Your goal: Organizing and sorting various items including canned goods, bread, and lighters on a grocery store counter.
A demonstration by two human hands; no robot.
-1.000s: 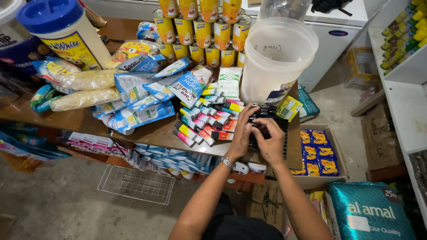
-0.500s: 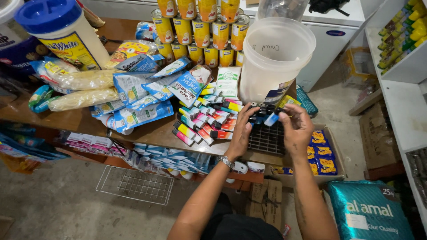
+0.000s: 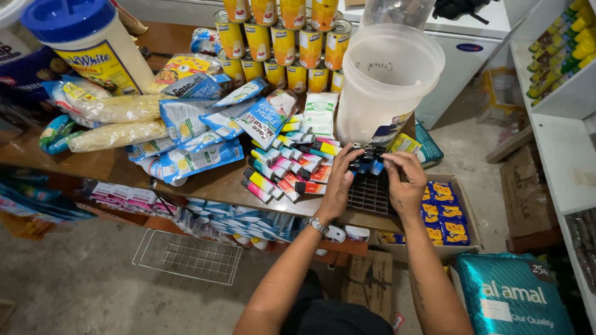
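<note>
My left hand [image 3: 343, 183] and my right hand [image 3: 405, 180] meet over a black gridded tray [image 3: 369, 197] at the wooden counter's front edge. Both pinch a small row of lighters [image 3: 367, 156] with black caps at the tray's far end. My left wrist wears a watch [image 3: 316, 226]. A heap of colourful lighters [image 3: 287, 164] lies on the counter [image 3: 211, 181] just left of my left hand. A large translucent white bucket [image 3: 388, 80] stands right behind the tray.
Yellow cans [image 3: 279, 43] are stacked at the back. Blue and white sachets [image 3: 186, 130] and a big blue-lidded jar [image 3: 93, 43] fill the left. A box of yellow-blue packs [image 3: 444, 214], a teal sack [image 3: 515, 298], a wire basket [image 3: 189, 255] and white shelves [image 3: 559, 111] surround me.
My hands have moved from the middle of the black tray up to its far end, and now both pinch the lighters standing there.
</note>
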